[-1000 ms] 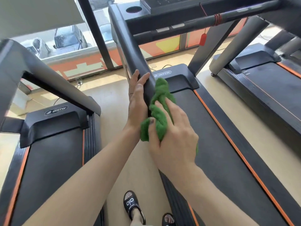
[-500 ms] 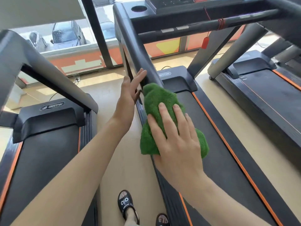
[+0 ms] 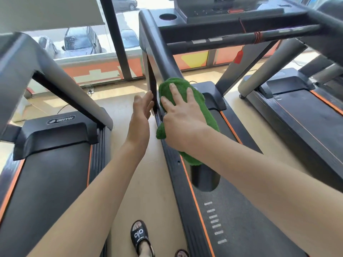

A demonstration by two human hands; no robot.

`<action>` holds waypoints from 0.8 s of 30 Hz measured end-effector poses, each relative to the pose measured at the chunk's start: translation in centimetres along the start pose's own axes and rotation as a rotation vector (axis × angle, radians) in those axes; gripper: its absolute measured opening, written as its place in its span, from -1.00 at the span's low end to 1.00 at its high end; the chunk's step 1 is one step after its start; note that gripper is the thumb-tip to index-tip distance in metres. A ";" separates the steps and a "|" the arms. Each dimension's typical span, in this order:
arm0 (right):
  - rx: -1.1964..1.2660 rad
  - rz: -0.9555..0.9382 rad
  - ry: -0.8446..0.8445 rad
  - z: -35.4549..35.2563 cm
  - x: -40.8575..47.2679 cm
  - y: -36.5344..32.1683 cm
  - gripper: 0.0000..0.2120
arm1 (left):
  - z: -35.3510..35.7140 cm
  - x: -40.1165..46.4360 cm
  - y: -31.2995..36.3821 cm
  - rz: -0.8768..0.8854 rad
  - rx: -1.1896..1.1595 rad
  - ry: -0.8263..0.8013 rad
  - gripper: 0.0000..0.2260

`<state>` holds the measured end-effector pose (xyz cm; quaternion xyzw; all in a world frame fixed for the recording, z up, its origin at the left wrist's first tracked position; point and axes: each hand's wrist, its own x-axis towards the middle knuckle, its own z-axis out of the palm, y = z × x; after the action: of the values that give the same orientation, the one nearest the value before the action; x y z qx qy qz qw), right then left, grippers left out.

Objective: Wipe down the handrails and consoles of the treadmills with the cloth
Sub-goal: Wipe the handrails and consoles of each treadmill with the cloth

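A green cloth (image 3: 193, 101) lies draped over the left handrail (image 3: 159, 52) of the middle treadmill. My right hand (image 3: 182, 115) presses flat on the cloth with fingers spread and straight. My left hand (image 3: 140, 115) is just left of the rail, fingers straight, fingertips close to the rail's side; whether they touch it is unclear. The black rail runs up to the console (image 3: 219, 8), which has a round cup holder (image 3: 168, 16). A crossbar (image 3: 241, 37) with a red cord and tag spans below the console.
Another treadmill (image 3: 53, 138) stands to the left and a third (image 3: 300, 112) to the right. A strip of wooden floor (image 3: 144, 182) runs between them, with my sandalled foot (image 3: 140, 236) on it. Windows with parked cars outside are ahead.
My right hand has slid the cloth up the handrail, its fingers flattening over it. My left hand has come off the rail and now sits beside it.
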<state>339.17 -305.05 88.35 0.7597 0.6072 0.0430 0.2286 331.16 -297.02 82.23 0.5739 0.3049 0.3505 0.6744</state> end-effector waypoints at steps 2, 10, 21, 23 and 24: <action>0.029 -0.046 0.064 1.0 -3.3 -0.4 -0.42 | -0.3 -0.6 -0.7 -0.013 0.019 -0.007 -0.51; 0.141 -0.153 0.017 0.1 -4.9 0.5 -0.57 | 0.3 -0.3 -1.0 0.014 0.089 -0.068 -0.41; 0.225 -0.003 0.110 -3.1 13.6 5.5 -0.62 | -2.2 7.0 0.2 -0.064 0.088 -0.053 -0.43; 0.288 0.087 0.099 -2.5 12.2 4.9 -0.52 | -2.1 8.3 0.8 -0.080 0.104 -0.070 -0.30; 0.346 0.139 0.096 -2.0 10.8 4.5 -0.43 | -1.9 9.1 1.0 -0.081 0.096 -0.085 -0.32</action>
<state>345.33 -294.96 89.66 0.8248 0.5619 -0.0102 0.0619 334.64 -288.34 82.85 0.6071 0.3153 0.2832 0.6722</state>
